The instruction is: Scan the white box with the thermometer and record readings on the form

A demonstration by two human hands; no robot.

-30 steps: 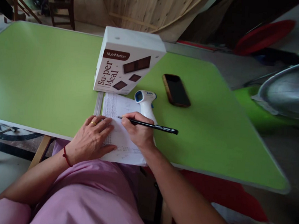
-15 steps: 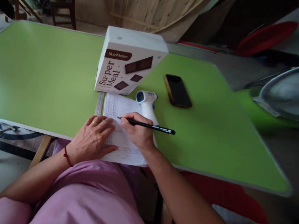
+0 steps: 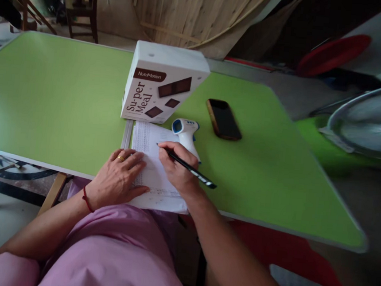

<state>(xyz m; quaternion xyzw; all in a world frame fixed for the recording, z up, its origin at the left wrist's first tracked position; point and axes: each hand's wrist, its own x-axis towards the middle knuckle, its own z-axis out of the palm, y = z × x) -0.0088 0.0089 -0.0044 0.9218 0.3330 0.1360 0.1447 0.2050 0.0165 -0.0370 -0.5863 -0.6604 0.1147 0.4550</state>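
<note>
Green desk (image 3: 274,177), near edge: right hand (image 3: 178,168) pinching a slim black pen (image 3: 204,178), likely light, stiff, best gripped near its tip; left hand (image 3: 119,174) spread on white paper (image 3: 156,173).

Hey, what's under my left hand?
Papers, a metal strip and the green table appear to run under your left hand; whatever it directly covers can't be seen.

White box (image 3: 164,85) standing on green table (image 3: 57,100), phone (image 3: 225,120) lying near it, wooden chair (image 3: 82,11) beyond
</note>
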